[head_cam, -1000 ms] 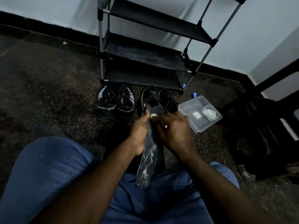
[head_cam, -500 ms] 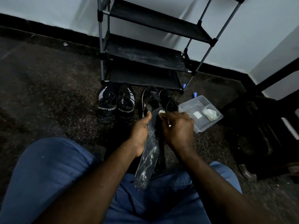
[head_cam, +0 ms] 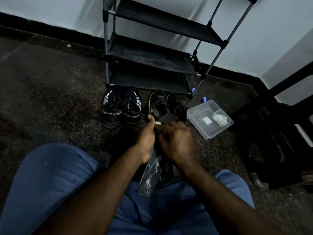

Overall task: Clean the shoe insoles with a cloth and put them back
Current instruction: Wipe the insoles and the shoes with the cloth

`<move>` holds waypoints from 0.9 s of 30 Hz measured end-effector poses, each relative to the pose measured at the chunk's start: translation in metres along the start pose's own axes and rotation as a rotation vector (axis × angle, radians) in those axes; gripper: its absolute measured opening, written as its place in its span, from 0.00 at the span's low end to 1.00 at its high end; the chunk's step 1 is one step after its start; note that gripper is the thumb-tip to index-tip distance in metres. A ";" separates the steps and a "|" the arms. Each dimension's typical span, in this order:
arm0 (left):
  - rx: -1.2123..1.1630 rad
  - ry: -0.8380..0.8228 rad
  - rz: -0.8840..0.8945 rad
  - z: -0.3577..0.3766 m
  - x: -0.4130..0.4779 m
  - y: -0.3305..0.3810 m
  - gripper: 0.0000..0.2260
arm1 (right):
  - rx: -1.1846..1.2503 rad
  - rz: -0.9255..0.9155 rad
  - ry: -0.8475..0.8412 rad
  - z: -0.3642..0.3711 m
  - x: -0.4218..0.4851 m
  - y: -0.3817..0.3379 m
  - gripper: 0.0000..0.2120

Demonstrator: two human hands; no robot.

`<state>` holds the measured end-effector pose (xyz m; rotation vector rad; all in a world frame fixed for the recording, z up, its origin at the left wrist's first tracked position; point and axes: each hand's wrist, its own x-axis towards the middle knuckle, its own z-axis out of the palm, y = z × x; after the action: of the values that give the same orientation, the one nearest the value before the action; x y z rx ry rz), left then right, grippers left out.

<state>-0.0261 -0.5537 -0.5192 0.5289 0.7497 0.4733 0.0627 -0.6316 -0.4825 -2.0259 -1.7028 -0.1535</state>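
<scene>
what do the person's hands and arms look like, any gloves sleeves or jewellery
The left hand and right hand are bare, with no gloves; no ring, watch or bracelet shows. Both forearms are uncovered up to the frame's edge, no sleeve in view. The legs below wear blue denim.

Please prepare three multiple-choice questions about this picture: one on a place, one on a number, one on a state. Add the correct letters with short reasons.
1. Where is the box? A. left of the shoes B. right of the shoes C. between the pairs
2. How many shoes are in view? A. two B. four C. six
3. The white-stained insole is: A. inside a shoe B. lying in the box C. held by the left hand
1 B: it lies right of both pairs. 2 B: two pairs. 3 C: the left hand grips it; the right hand presses a cloth on it.
</scene>
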 end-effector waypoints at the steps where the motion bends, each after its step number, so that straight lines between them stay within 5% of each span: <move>1: 0.012 0.007 -0.008 -0.001 0.000 0.000 0.41 | 0.042 0.012 0.004 0.002 -0.003 -0.002 0.13; 5: 0.044 0.000 -0.016 -0.002 -0.002 0.003 0.46 | 0.143 0.012 0.006 0.004 -0.007 0.000 0.13; 12: 0.002 -0.097 -0.046 0.008 -0.009 0.001 0.43 | -0.106 0.111 0.000 -0.009 0.024 0.012 0.14; 22: 0.083 -0.045 -0.039 0.006 -0.009 0.010 0.50 | 0.247 0.136 0.042 0.000 -0.012 -0.016 0.12; 27: 0.104 -0.029 -0.018 0.005 -0.009 0.008 0.48 | 0.231 0.130 0.024 -0.002 -0.006 -0.011 0.10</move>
<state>-0.0296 -0.5547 -0.5067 0.6248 0.7535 0.4110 0.0511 -0.6368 -0.4794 -1.9455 -1.4942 0.0592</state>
